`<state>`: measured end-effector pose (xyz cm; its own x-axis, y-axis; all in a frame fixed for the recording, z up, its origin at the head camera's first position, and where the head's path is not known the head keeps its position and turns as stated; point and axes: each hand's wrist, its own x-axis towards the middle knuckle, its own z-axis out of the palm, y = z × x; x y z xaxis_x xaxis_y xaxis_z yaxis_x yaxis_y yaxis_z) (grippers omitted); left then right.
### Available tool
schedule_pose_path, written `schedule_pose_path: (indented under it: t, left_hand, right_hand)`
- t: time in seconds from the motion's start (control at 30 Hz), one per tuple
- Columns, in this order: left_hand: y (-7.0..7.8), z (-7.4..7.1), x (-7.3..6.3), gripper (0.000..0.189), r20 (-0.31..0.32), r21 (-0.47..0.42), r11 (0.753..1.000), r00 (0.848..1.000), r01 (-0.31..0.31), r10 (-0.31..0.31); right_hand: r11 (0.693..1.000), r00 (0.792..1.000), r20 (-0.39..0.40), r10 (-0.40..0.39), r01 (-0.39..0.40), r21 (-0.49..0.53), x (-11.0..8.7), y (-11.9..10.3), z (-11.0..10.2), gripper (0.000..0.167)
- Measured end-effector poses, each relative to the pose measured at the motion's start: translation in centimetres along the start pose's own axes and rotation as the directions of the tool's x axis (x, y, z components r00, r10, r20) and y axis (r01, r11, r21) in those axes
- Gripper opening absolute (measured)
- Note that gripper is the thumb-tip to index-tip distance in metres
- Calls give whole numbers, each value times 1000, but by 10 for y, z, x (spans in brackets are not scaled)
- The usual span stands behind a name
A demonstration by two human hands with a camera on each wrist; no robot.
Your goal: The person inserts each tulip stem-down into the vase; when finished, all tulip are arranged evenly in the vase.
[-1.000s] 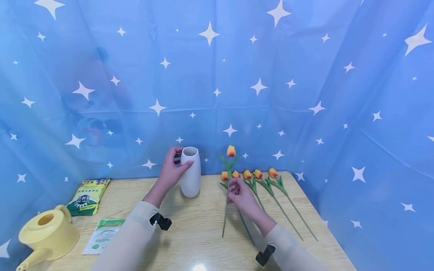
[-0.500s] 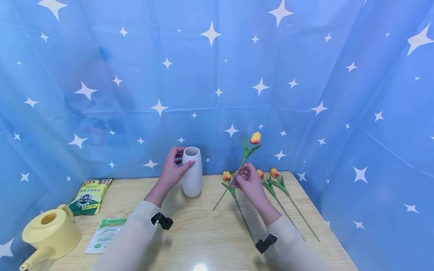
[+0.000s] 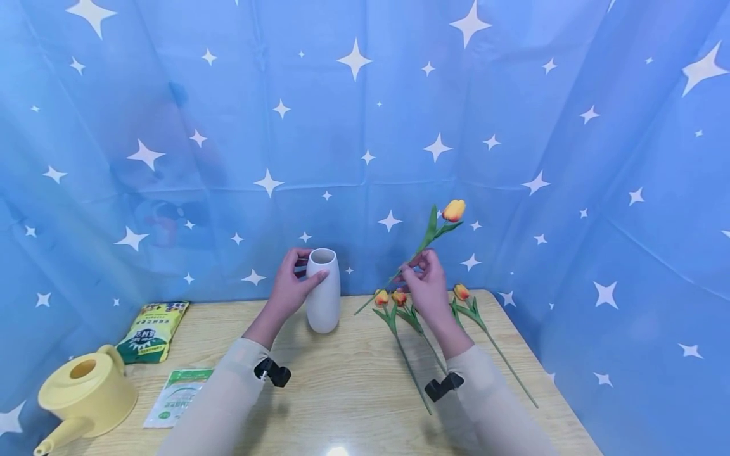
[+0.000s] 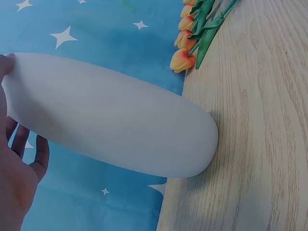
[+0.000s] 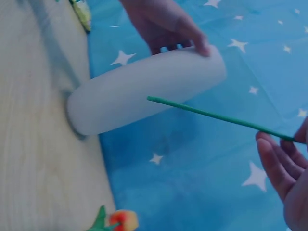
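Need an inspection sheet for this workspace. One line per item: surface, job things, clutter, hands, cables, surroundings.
Surface: wood-grain table, with a bright glare spot at the head view's lower edge.
Job things: white vase upright near the back edge; raised tulip tilted, blossom up, outside the vase; four lying tulips in a row to the right.
Clutter: yellow watering can, yellow-green bag and white-green packet, all at left.
Hands: left hand grips the vase near its rim; right hand pinches the raised tulip's stem.
Cables: nothing seen.
Surroundings: blue star-print curtain behind and at both sides.
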<state>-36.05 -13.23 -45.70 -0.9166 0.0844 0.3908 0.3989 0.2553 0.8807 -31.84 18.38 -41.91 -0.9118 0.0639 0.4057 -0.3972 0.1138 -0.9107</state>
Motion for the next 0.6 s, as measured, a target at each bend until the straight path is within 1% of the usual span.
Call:
schedule_pose_path:
  t: [0.1,0.27,0.43,0.6]
  left_hand:
    - [0,0,0,58,4,-4,1000,1000,2,-2]
    - [1,0,-1,59,6,-5,1000,1000,6,-6]
    - [2,0,0,60,7,-2,1000,1000,10,-10]
    - [0,0,0,59,10,-1,1000,1000,10,-10]
  right_hand:
    - [999,999,-26,-47,47,25,6,-5,-1,16]
    - [992,992,-48,-113,115,49,15,-17,0,19]
    - [984,984,-67,-168,171,46,24,-33,5,22]
    - [973,973,-95,-211,219,78,33,-46,12,25]
